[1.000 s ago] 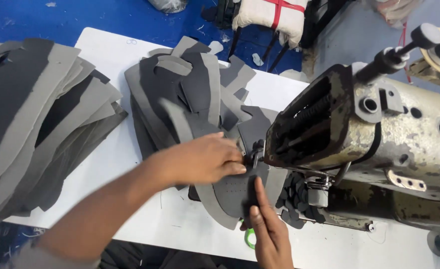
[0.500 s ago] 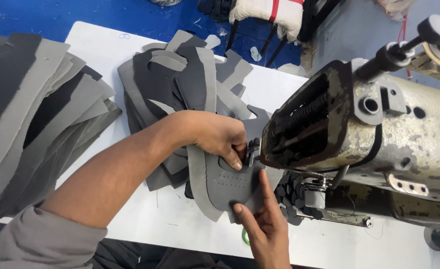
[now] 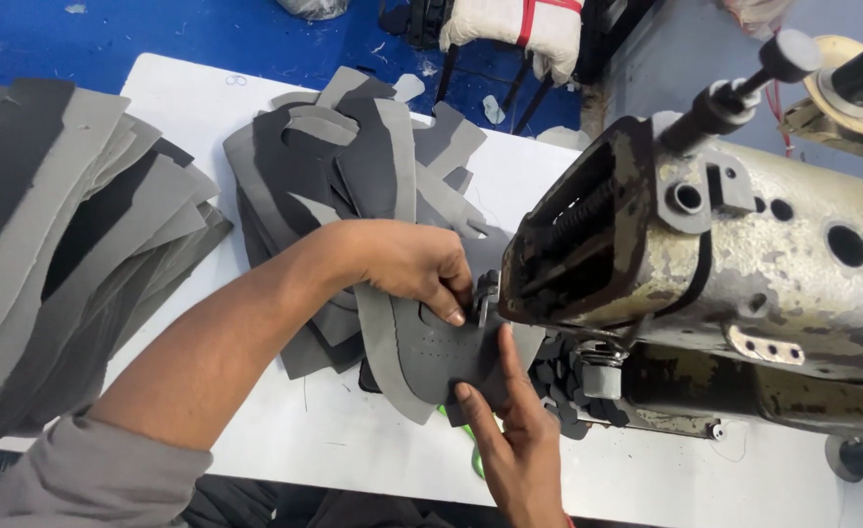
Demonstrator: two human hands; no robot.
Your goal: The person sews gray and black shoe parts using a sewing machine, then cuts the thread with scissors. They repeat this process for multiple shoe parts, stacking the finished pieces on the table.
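Your left hand curls its fingers down onto the grey piece, pinning it flat at the machine foot. Your right hand presses its near edge with fingers straight. Cut stacks lie behind on the table.

Lit brightly and evenly from overhead, with no harsh glare. Cast only soft, short shadows under the left hand and beneath the stacked grey pieces on the white surface. Picked up dull highlights along the worn cream body of the sewing machine. Stayed sharp through the middle, softened slightly at the near sleeve and the right hand. Bowed outward toward the edges, wide-angle fashion. Left the machine's open end dark.
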